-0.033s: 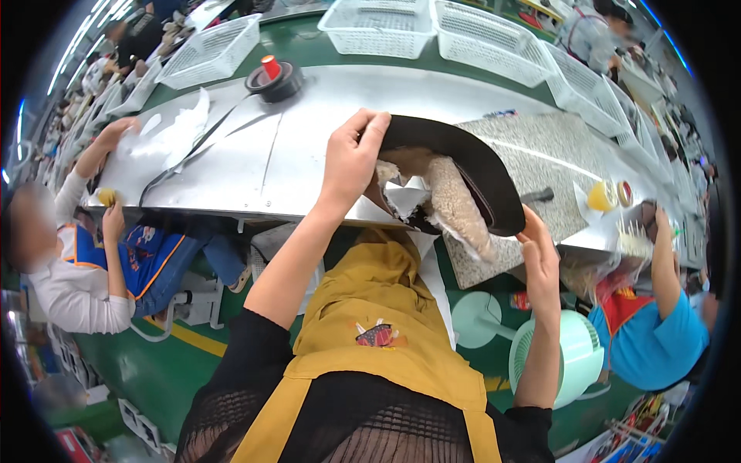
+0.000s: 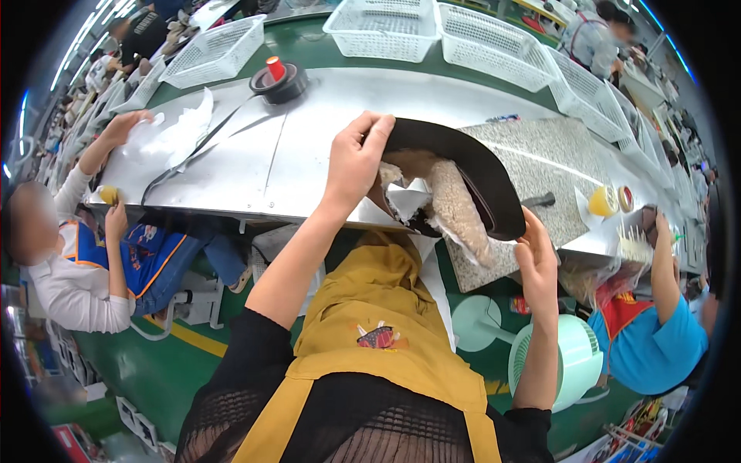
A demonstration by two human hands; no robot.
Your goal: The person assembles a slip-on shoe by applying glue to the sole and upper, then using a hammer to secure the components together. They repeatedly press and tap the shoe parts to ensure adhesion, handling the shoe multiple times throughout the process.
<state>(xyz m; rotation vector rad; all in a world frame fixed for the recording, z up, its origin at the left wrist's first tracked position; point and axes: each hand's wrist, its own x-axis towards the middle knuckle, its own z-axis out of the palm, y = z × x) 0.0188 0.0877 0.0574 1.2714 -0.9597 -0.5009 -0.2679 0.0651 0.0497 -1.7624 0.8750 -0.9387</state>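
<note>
Head view, sole entry.

Item: one dark curved piece (image 2: 488, 166), apparently fleece-lined footwear, its opening facing the wearer. Contents visible: pale fleece lining (image 2: 454, 204) and a white crumpled insert (image 2: 407, 199). Position: between the two grips, seemingly raised over the near edge of the counter (image 2: 324, 100); whether its lower side meets the grey speckled slab (image 2: 552, 147) cannot be told.

Left grip (image 2: 355, 158): closed on the item's upper left end, thumb along the top, remaining fingers curled. The item extends rightward from it.

Right grip (image 2: 539, 251): at the item's lower right end, fingertips at the black edge and partly hidden behind it, thumb set apart; whether it pinches or merely steadies cannot be told. The item lies up and to the left of it.

Reason for the hold, as judged: one hand at each end keeps the piece level lengthwise and its opening turned to the eyes, the left bearing most of the hold.

Surroundings: dark short object (image 2: 539, 200), on the slab; yellow tub (image 2: 602, 202), right of the slab, probably placed within side reach; black reel (image 2: 281, 83) with red top, far left, its strap (image 2: 202, 141) trailing toward the near edge; white perforated basket (image 2: 382, 31), beyond the counter.
</note>
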